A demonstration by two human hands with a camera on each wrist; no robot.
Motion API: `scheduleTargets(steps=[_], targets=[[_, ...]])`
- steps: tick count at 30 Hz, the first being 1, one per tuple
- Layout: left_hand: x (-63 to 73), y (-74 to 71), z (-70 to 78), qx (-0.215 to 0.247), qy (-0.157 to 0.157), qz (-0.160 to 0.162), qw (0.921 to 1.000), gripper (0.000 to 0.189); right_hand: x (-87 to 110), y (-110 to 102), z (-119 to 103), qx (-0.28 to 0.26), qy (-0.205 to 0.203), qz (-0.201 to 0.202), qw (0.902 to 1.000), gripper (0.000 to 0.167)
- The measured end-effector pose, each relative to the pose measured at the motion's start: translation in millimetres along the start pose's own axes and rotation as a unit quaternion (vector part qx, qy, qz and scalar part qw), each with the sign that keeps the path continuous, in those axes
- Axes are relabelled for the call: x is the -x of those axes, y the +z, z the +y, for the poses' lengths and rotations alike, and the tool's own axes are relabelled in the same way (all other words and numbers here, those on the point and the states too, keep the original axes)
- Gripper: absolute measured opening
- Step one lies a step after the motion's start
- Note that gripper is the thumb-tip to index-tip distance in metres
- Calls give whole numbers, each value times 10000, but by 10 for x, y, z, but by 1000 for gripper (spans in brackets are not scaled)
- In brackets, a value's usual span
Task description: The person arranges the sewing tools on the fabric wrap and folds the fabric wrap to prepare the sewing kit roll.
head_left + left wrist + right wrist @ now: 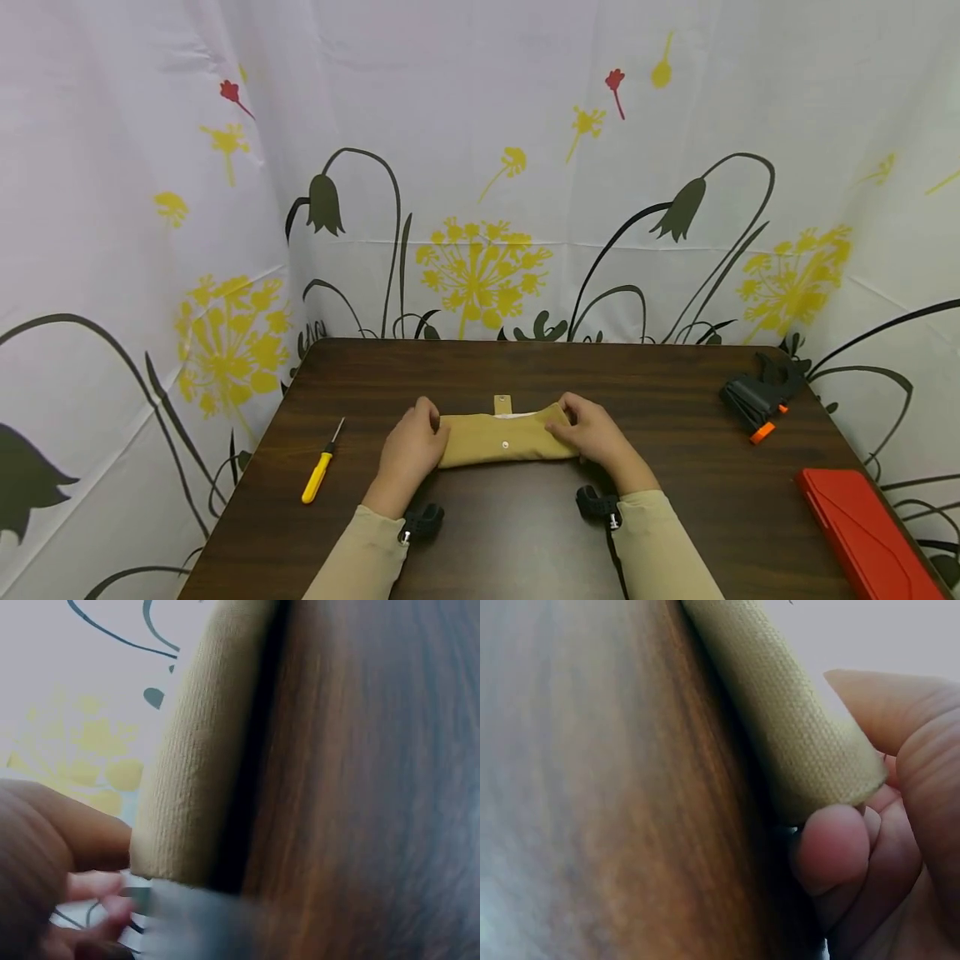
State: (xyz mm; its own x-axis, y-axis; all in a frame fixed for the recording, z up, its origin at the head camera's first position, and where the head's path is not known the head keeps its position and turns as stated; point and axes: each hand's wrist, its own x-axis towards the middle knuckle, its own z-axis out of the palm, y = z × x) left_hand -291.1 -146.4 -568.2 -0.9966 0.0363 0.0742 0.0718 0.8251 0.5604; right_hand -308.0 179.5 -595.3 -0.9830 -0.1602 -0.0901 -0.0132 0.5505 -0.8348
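Observation:
A tan canvas pouch [472,440] lies across the middle of the table, with a metal snap [505,445] on its front and a short strap [502,405] standing out at the back. Some white shows along its upper edge. My left hand [411,450] pinches the pouch's left end, thumb on the near side. At the opposite end my right hand [600,435] pinches the upper corner between thumb and fingers. In the right wrist view a fingertip [834,847] presses at the rounded end of the woven cloth [795,735]. The left wrist view shows the ribbed cloth [195,750] beside the thumb.
A yellow-handled screwdriver [318,475] lies left of the left hand. Towards the back right is a black clamp with orange tips [757,396]. A red case [870,529] sits at the right edge of the dark wooden table [525,533]. A flower-printed curtain [480,108] hangs behind.

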Motion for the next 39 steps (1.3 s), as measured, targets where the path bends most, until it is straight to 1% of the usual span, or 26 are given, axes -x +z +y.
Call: scheduleTargets(steps=[2, 3, 5, 7, 9, 10, 14, 16, 17, 18, 19, 20, 21, 22, 23, 24, 25, 26, 27, 28, 29, 32, 33, 34, 36, 39], targets=[[-4, -9, 50, 114, 637, 159, 9978, 18, 13, -2, -4, 0, 22, 38, 10000, 23], [0, -11, 82, 281, 1022, 59, 9944, 19, 19, -4, -9, -15, 20, 61, 10000, 22], [20, 1, 151, 596, 1781, -422, 9813, 23, 26, -2, -11, -54, -10, 111, 9999, 22], [64, 31, 191, 672, 2305, -1039, 9652, 32, 27, 6, -12, -129, -34, 142, 9998, 21], [101, 84, 207, 576, 2517, -1439, 9553, 43, 17, 8, 2, -215, -39, 165, 9996, 22], [111, 113, 208, 448, 2552, -1499, 9542, 46, 9, 6, 17, -272, -34, 177, 9995, 24], [124, 199, 175, 231, 2525, -1350, 9578, 51, -38, 2, 71, -667, -155, 391, 9969, 35], [122, 220, 163, 103, 2474, -1297, 9601, 52, -60, -9, 82, -1077, -347, 758, 9907, 38], [120, 232, 158, 16, 2456, -1273, 9610, 53, -66, -18, 82, -1406, -486, 980, 9840, 36], [118, 240, 155, -82, 2453, -1255, 9613, 54, -64, -31, 73, -1857, -647, 1165, 9735, 33], [118, 246, 154, -154, 2435, -1266, 9615, 54, -53, -47, 58, -2391, -878, 1289, 9584, 28], [120, 247, 156, -214, 2413, -1283, 9617, 55, -32, -66, 39, -2944, -1178, 1295, 9395, 21], [124, 248, 157, -272, 2399, -1303, 9616, 55, -7, -88, 14, -3529, -1544, 1137, 9158, 16], [126, 247, 157, -300, 2406, -1316, 9612, 55, 16, -105, -15, -4148, -1974, 795, 8847, 17], [128, 247, 157, -295, 2423, -1318, 9608, 54, 31, -115, -38, -4714, -2356, 291, 8494, 25], [129, 241, 161, -270, 2453, -1333, 9599, 53, 47, -123, -62, -5204, -2614, -322, 8123, 35], [131, 237, 159, -249, 2509, -1368, 9580, 52, 54, -118, -77, -5534, -2745, -940, 7808, 43], [132, 234, 159, -212, 2579, -1425, 9554, 52, 56, -106, -86, -5719, -2741, -1487, 7588, 50], [131, 233, 157, -175, 2662, -1506, 9519, 52, 48, -86, -88, -5803, -2619, -1901, 7474, 54], [130, 235, 157, -126, 2749, -1595, 9481, 51, 40, -59, -84, -5785, -2419, -2161, 7484, 55], [131, 235, 159, -74, 2825, -1689, 9443, 51, 34, -28, -77, -5666, -2101, -2254, 7642, 54], [132, 238, 169, 67, 2921, -1964, 9360, 50, 11, 65, -51, -4957, -1017, -2104, 8365, 55], [132, 240, 172, 83, 2921, -2010, 9350, 50, 2, 91, -46, -4711, -711, -1990, 8564, 58], [132, 241, 174, 83, 2915, -2031, 9347, 50, -6, 114, -46, -4503, -444, -1878, 8718, 60], [129, 245, 175, 77, 2924, -2030, 9345, 50, -24, 147, -50, -4248, -70, -1681, 8895, 64], [123, 248, 166, 103, 2954, -1998, 9342, 52, -44, 170, -67, -4097, 30, -1522, 8994, 67]])
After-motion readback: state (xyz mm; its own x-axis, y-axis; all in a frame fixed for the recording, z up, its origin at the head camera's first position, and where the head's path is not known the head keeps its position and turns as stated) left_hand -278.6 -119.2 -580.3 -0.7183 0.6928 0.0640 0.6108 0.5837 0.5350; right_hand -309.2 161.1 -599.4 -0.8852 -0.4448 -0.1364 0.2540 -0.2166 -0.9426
